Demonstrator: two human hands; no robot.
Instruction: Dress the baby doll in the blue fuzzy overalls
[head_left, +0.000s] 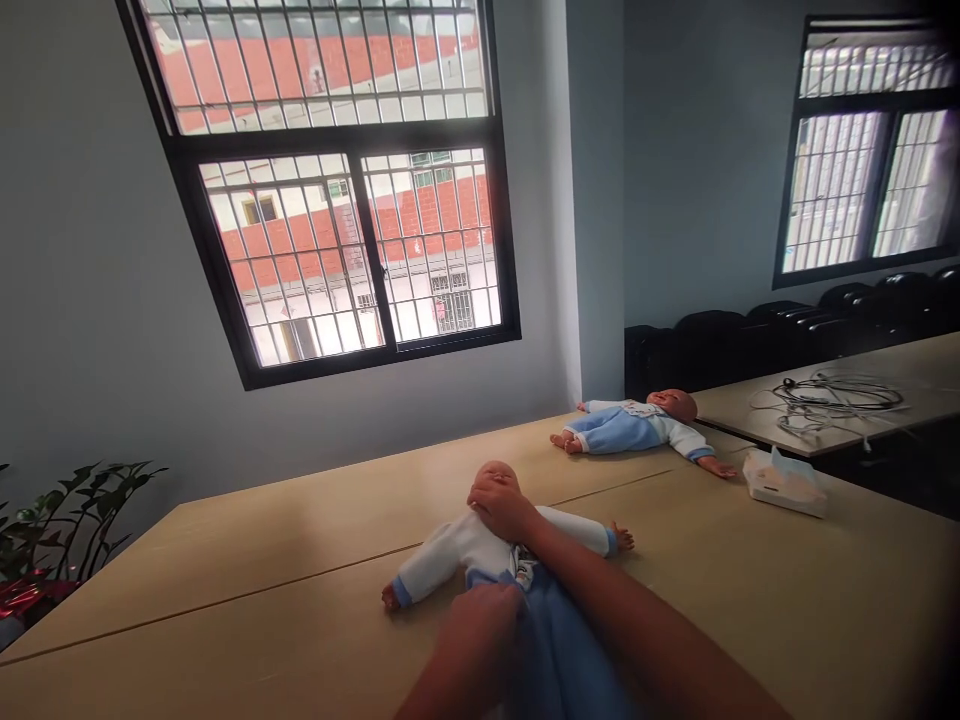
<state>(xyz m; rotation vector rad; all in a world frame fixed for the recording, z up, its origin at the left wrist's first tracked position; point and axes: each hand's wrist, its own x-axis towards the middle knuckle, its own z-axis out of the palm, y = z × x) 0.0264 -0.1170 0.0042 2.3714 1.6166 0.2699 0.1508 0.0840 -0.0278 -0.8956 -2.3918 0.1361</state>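
Note:
A baby doll [480, 545] in a white and blue outfit lies on its back on the wooden table [285, 580], head pointing away from me and arms spread to the sides. My right hand [506, 515] reaches across its body, fingers closed about the chin and neck. Lower down, my left hand [480, 620] is closed at the front of the blue clothing near the waist; its fingertips are partly hidden. Beneath my right forearm, part of the doll's chest and one side of its body are covered.
A second baby doll [630, 425] lies farther back on the right. Close to its hand sits a white tissue pack [784, 483]. Coiled cables [840, 395] rest on another table, with black chairs [712, 335] behind. A leafy plant [82, 515] stands at the left.

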